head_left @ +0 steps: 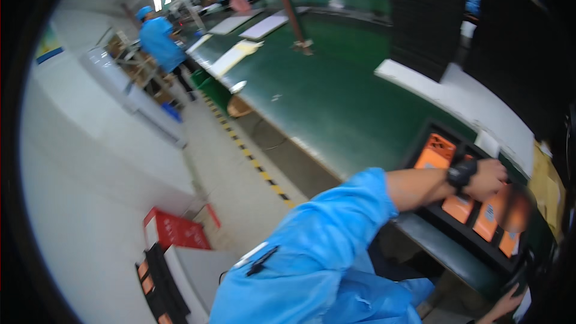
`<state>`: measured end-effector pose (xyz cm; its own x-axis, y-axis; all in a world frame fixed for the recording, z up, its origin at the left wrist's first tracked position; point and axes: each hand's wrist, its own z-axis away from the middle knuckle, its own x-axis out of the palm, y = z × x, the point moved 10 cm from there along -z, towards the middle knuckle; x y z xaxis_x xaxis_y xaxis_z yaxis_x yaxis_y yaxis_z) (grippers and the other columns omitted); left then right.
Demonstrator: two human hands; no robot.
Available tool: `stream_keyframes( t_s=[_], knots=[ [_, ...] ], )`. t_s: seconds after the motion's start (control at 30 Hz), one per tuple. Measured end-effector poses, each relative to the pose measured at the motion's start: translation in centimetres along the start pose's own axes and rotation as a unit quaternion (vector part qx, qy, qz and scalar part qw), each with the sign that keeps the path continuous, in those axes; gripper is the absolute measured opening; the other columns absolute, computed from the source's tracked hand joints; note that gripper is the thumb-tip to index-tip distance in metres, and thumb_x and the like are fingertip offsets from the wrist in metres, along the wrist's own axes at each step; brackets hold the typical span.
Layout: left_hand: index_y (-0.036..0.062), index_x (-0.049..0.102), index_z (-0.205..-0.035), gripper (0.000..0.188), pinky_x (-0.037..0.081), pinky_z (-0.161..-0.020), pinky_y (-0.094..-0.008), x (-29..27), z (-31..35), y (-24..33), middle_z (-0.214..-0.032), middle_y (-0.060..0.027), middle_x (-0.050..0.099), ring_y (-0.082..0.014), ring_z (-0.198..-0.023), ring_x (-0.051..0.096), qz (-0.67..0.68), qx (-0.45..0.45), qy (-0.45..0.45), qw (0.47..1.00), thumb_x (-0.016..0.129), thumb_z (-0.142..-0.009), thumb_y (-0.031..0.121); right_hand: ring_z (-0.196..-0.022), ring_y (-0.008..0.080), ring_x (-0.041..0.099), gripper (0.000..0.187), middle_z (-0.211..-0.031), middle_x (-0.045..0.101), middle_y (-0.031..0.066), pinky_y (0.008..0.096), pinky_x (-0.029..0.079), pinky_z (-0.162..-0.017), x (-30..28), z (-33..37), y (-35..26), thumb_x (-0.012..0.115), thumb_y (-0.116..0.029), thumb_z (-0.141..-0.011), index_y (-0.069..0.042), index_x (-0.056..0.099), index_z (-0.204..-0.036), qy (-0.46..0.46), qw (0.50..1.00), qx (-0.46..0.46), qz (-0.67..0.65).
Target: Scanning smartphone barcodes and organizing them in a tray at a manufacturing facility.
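My left hand (485,181), with a black watch (462,174) on its wrist, reaches over a black tray (414,155) near the bench's edge. Its fingers are curled down by the orange phone-shaped pieces; whatever is under the fingertips is hidden. One orange piece (436,151) with camera openings lies at the tray's far-left end. More such orange pieces (459,207) sit in slots nearer me, partly blurred. At the lower right rim my right hand (507,305) shows in part, its fingers bent against a dark thing (525,269) that I cannot make out.
The long green bench (336,102) carries white boards (234,57) and a white strip (444,84) beside tall black panels (426,27). A co-worker in blue (161,39) stands at the far left; others sit across. On the floor are a red box (174,228) and another black tray (162,288).
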<state>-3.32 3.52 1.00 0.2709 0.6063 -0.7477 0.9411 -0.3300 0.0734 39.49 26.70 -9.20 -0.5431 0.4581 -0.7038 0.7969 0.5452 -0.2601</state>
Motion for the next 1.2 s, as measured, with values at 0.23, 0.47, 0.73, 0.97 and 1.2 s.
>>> stream_keyframes(
  t_s=[0.23,0.47,0.73,0.97,1.2],
  knots=[
    [0.0061,0.072,-0.095,0.025,0.052,-0.084,-0.0413,-9.4,5.4,-9.2,-0.093,-0.0145,0.069,-0.0325,-0.092,0.064,0.008,-0.198,-0.04,0.979,0.06,-0.073,0.009,-0.113,0.0172,0.057,0.043,-0.127,0.059,0.0093,0.0323,0.042,-0.099,5.5,3.2,-7.1,0.046,-0.026,-0.101,-0.003,0.048,-0.138,-0.334,0.618,0.367,-0.61],
    [0.0078,0.068,-0.1,0.025,0.045,-0.096,-0.039,-7.3,6.8,-11.0,-0.106,-0.0102,0.065,-0.0284,-0.107,0.057,0.009,-0.187,-0.027,0.982,0.055,-0.08,0.014,-0.081,0.0134,0.057,0.034,-0.089,0.063,0.0074,0.0262,0.047,-0.073,2.0,-0.5,-15.1,0.058,-0.023,-0.096,0.005,0.056,-0.115,-0.295,0.615,0.385,-0.622],
    [0.0104,0.068,-0.105,0.029,0.041,-0.099,-0.0357,-5.2,6.3,-7.7,-0.109,-0.0037,0.064,-0.0216,-0.112,0.052,-0.004,-0.107,-0.08,0.991,0.056,-0.081,0.017,-0.052,0.0089,0.041,0.057,-0.077,0.041,0.0031,0.0239,0.038,-0.044,-5.3,2.4,-39.5,0.041,-0.032,-0.101,0.006,0.028,-0.141,-0.414,0.334,0.326,-0.781],
    [0.009,0.067,-0.104,0.028,0.042,-0.098,-0.0385,-4.5,5.7,-7.2,-0.105,-0.0039,0.065,-0.0253,-0.108,0.054,0.013,-0.1,-0.076,0.992,0.057,-0.079,0.014,-0.055,0.0077,0.043,0.049,-0.078,0.043,0.0011,0.0214,0.037,-0.046,-3.9,8.3,-46.5,0.045,-0.039,-0.099,-0.002,0.045,-0.13,-0.505,0.335,0.361,-0.708],
    [0.0072,0.067,-0.107,0.028,0.04,-0.1,-0.0393,-6.0,5.6,-6.5,-0.112,-0.0072,0.065,-0.0282,-0.111,0.052,0.043,-0.116,-0.077,0.989,0.059,-0.08,0.012,-0.058,0.0111,0.05,0.031,-0.082,0.053,0.0037,0.0264,0.042,-0.049,-5.3,3.1,-41.1,0.05,-0.033,-0.099,-0.013,0.047,-0.122,-0.405,0.42,0.307,-0.752]
  ],
)
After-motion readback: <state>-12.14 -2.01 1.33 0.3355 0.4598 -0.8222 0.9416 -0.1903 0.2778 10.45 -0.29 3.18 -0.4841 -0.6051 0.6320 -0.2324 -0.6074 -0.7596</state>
